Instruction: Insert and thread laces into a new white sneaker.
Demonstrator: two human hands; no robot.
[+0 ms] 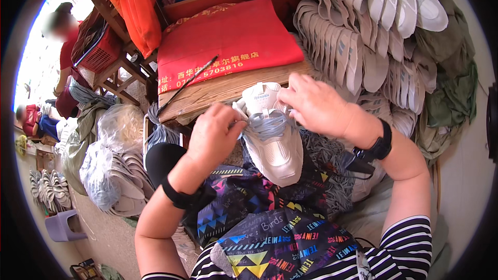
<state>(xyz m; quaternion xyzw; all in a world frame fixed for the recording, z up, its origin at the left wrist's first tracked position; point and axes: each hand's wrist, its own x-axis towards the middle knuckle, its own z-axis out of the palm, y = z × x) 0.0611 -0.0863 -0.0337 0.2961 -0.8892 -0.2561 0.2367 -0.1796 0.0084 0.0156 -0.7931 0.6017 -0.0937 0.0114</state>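
A white sneaker upper [275, 150] rests on the dark patterned apron at my lap, its toe toward me. Grey-blue laces [271, 126] cross below its raised tongue [261, 99]. At the left collar edge, the fingers of my left hand [213, 132] are pinched together. My right hand [319, 106] pinches the collar edge beside the tongue on the other side. Whether a lace end is also in either pinch is hidden by the fingers. A thin black tool with a long shaft [188, 84] lies on the wooden bench just beyond.
A red cloth [228, 41] covers part of the wooden bench [181, 108]. Stacked white shoe uppers [358, 46] rise at the right. Bundles of grey-blue laces [334, 176] hang beside my lap. Bagged uppers [122, 171] and a purple stool [65, 226] stand left. Another person [67, 62] sits far left.
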